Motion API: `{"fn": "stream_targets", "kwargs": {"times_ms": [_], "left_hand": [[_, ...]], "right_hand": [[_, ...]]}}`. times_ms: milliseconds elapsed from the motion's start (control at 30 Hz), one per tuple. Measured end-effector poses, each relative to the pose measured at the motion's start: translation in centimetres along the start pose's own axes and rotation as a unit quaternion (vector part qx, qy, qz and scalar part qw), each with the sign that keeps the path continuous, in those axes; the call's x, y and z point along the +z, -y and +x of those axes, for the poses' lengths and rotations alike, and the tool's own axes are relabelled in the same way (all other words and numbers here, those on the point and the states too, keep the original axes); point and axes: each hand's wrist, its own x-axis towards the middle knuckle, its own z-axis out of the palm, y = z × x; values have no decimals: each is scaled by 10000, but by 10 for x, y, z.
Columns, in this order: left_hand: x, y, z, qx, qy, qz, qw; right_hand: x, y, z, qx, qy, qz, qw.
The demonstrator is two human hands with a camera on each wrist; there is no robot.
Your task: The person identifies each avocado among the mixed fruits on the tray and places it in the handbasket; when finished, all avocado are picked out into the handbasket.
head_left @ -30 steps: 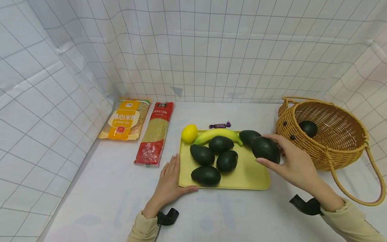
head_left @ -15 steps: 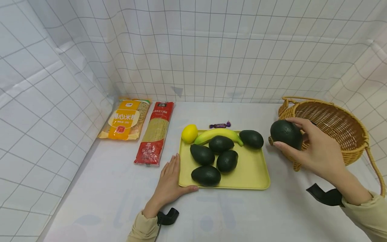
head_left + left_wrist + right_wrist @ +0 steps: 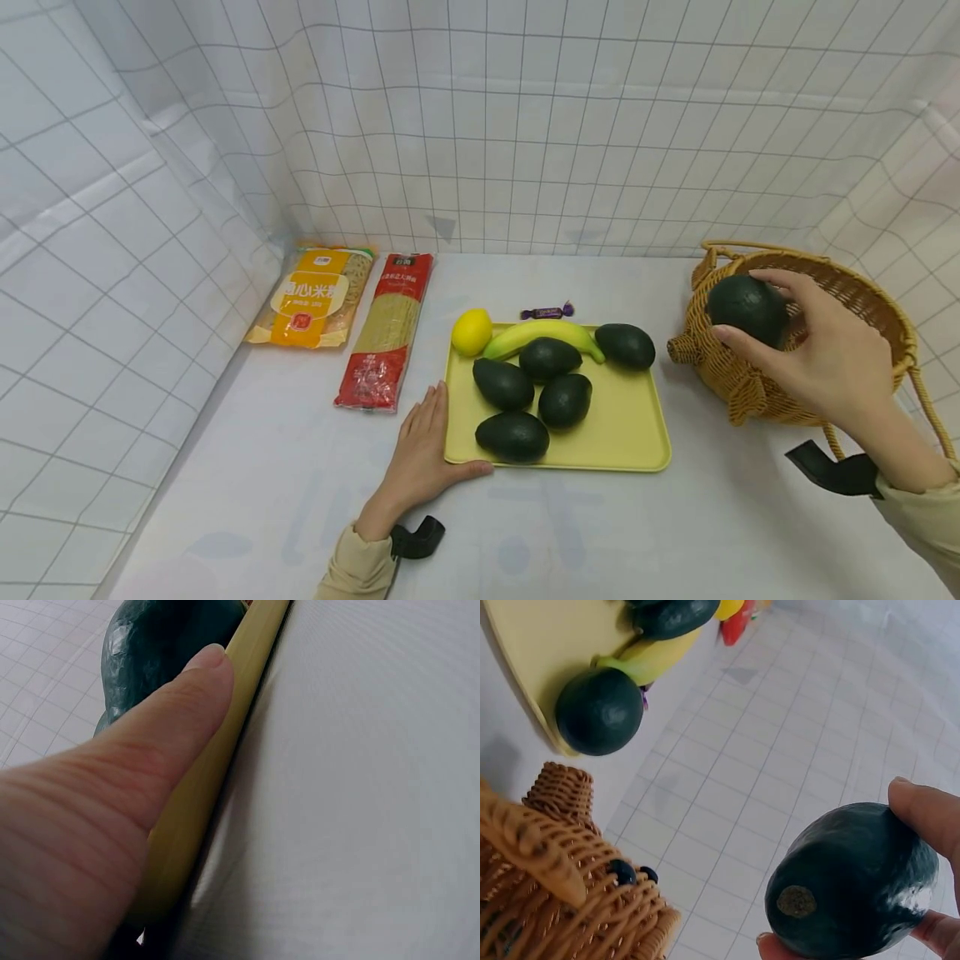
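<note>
Both hands are held well apart. By the right hand (image 3: pixel 832 358), a dark green avocado (image 3: pixel 746 310) is gripped between fingers and thumb; it is raised, seen against the wicker basket (image 3: pixel 712 371) in the head view and clear of the weave in the right wrist view. By the left hand (image 3: pixel 420 454), the yellow tray (image 3: pixel 618 446) is touched at its near left corner, fingers stretched along the left edge, thumb laid on the near rim.

The basket is placed on the white table (image 3: pixel 262 500), to the right of the tray. To the tray's left, an orange packet (image 3: pixel 311 296) and a red packet (image 3: pixel 386 329) are laid side by side. On the tray, a banana (image 3: pixel 540 335) is set along the far edge, five other avocados (image 3: pixel 565 402) are spread about, and a lemon (image 3: pixel 471 332) is placed at the far left corner. Just beyond the far edge, a purple-wrapped candy (image 3: pixel 547 312) is seen.
</note>
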Motion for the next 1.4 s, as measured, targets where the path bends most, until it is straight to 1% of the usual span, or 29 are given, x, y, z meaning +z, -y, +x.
{"fn": "stream_targets", "kwargs": {"times_ms": [67, 200, 300, 500, 633, 733, 933, 1067, 1167, 1300, 1400], "left_hand": [[0, 0, 0, -44, 79, 25, 10000], [0, 1, 1, -64, 141, 57, 9999], [0, 1, 1, -42, 110, 52, 9999], [1, 1, 0, 54, -54, 25, 10000], [2, 1, -1, -6, -7, 21, 10000], [2, 1, -1, -12, -5, 41, 10000], [2, 2, -2, 90, -112, 44, 9999], [2, 2, -2, 144, -156, 31, 9998], [2, 2, -1, 162, -172, 32, 9997], [1, 2, -1, 77, -90, 34, 9999], [1, 1, -1, 47, -54, 49, 10000]], "right_hand": [[-2, -3, 3, 183, 65, -22, 9998], [-6, -9, 11, 463, 209, -12, 9987], [-9, -15, 16, 616, 318, -4, 9976], [-11, -33, 24, 849, 517, -108, 9950], [-13, -42, 30, 1042, 817, -238, 9909], [-15, -48, 35, 1084, 1116, -259, 9875], [-17, -64, 41, 1139, 1606, -238, 9801], [-18, -73, 43, 1222, 1759, -100, 9767], [-18, -77, 43, 1273, 1803, -39, 9753], [-17, -83, 43, 1288, 1893, -13, 9734], [-16, -88, 44, 1316, 2031, 1, 9703]]}}
